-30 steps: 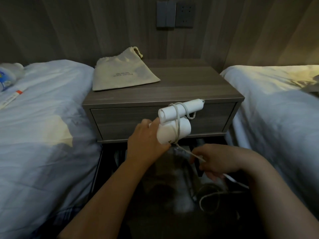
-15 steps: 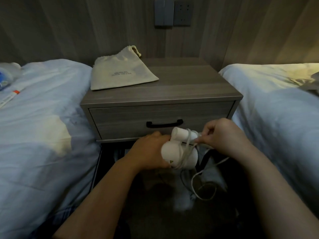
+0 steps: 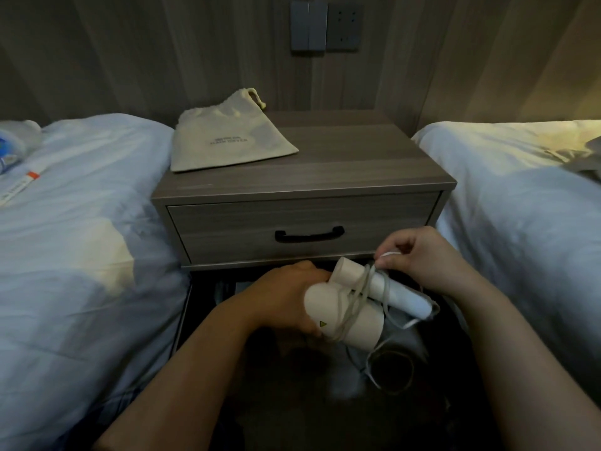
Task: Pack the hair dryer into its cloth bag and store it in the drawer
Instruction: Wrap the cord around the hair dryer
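Note:
My left hand (image 3: 286, 297) grips the barrel of a white hair dryer (image 3: 351, 317), held low in front of the nightstand. Several loops of its white cord (image 3: 361, 289) lie round the folded handle. My right hand (image 3: 419, 255) pinches the cord just above the handle. More cord hangs down in a loop towards the dark floor. The cream cloth bag (image 3: 227, 141) lies flat on the left of the nightstand top, drawstring end towards the wall. The drawer (image 3: 227, 229) below is closed, with a black handle (image 3: 309, 236).
The grey wooden nightstand (image 3: 357, 170) stands between two beds with white covers, one on the left (image 3: 81, 239) and one on the right (image 3: 520, 206). Small items lie on the left bed's far corner (image 3: 13, 148). Wall switches and a socket (image 3: 325, 26) sit above.
The dryer came down from drawer height to below the drawer front. My right hand rose from the low cord to the handle, and more cord now lies wound round the dryer.

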A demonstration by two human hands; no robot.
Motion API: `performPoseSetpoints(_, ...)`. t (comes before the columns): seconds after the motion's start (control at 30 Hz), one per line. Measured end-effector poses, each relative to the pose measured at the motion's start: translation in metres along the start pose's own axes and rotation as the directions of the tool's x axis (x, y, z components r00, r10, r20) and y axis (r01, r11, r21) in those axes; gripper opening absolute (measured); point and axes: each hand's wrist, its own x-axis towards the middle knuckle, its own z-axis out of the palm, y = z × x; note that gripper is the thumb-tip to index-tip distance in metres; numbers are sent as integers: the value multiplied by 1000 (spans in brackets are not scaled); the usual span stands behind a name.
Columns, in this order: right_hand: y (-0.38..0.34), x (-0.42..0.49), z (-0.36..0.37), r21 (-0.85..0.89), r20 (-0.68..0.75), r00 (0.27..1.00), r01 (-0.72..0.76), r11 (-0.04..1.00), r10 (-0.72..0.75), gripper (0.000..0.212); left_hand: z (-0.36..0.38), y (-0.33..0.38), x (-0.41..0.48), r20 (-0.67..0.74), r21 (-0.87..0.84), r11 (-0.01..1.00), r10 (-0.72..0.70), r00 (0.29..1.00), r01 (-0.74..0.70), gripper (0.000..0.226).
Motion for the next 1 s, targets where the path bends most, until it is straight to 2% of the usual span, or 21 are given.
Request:
performPoseSetpoints(0.07, 1, 1, 2, 97, 39, 999, 11, 995, -15, 14, -1, 1, -2, 20, -36, 999, 18, 1000, -18, 69)
performPoseSetpoints(0.17, 4, 4, 1, 205, 75, 997, 0, 979, -16, 20, -4, 3, -4, 58, -101, 994, 50, 997, -44, 69)
performPoseSetpoints(0.3, 16, 7, -4, 344, 258, 966, -68, 936, -24, 20, -9, 7, -7, 119, -177, 983, 76, 990, -54, 73)
performPoseSetpoints(0.37, 21, 8, -6, 514, 332, 941, -127, 848, -61, 4, -11, 9, -10, 137, -235, 970, 95, 986, -60, 73)
performPoseSetpoints(0.43, 30, 13, -5, 603, 395, 914, -180, 777, -95, 38, -14, 10, -12, 129, -324, 944, 112, 985, -65, 69)
performPoseSetpoints(0.47, 30, 15, -1, 629, 407, 908, -201, 751, -98, 47, -16, 11, -13, 113, -375, 925, 112, 987, -62, 68)
performPoseSetpoints(0.5, 33, 17, 2, 676, 390, 914, -199, 710, -115, 50, -17, 11, -13, 91, -423, 904, 109, 990, -60, 68)
performPoseSetpoints(0.53, 35, 19, 6, 751, 358, 924, -197, 630, -138, 51, -18, 11, -13, 64, -469, 881, 104, 993, -62, 67)
performPoseSetpoints(0.6, 33, 19, 19, 886, 264, 925, -121, 448, -271, 48, -19, 11, -13, -4, -568, 822, 58, 998, -50, 64)
performPoseSetpoints(0.63, 25, 15, 21, 911, 261, 934, -155, 381, -245, 43, -19, 12, -12, -43, -627, 778, 12, 999, -37, 62)
performPoseSetpoints(0.7, 21, 15, 22, 907, 319, 932, -246, 343, -174, 36, -18, 12, -9, -123, -731, 681, -93, 988, -27, 56)
performPoseSetpoints(0.73, 19, 17, 23, 903, 260, 957, -193, 384, -129, 33, -18, 12, -7, -154, -760, 650, -144, 978, -24, 52)
performPoseSetpoints(0.77, 15, 16, 24, 911, 252, 963, -205, 359, -90, 28, -17, 11, -6, -176, -777, 629, -186, 967, -21, 50)
performPoseSetpoints(0.8, 15, 19, 27, 920, 241, 970, -216, 328, -38, 31, -17, 11, -5, -193, -787, 617, -224, 955, -14, 49)
performPoseSetpoints(0.87, 11, 21, 32, 921, 263, 963, -268, 282, 57, 63, -15, 13, -3, -229, -794, 608, -276, 933, -15, 46)
performPoseSetpoints(0.9, 10, 22, 33, 916, 278, 956, -292, 274, 89, 71, -14, 16, -2, -244, -794, 608, -291, 925, -18, 45)
performPoseSetpoints(0.93, 6, 19, 34, 921, 276, 956, -294, 256, 103, 72, -13, 18, -1, -260, -793, 609, -308, 915, -20, 44)
performPoseSetpoints(1.0, 3, 15, 34, 942, 248, 965, -262, 211, 88, 56, -8, 21, 2, -292, -798, 602, -335, 896, -35, 45)
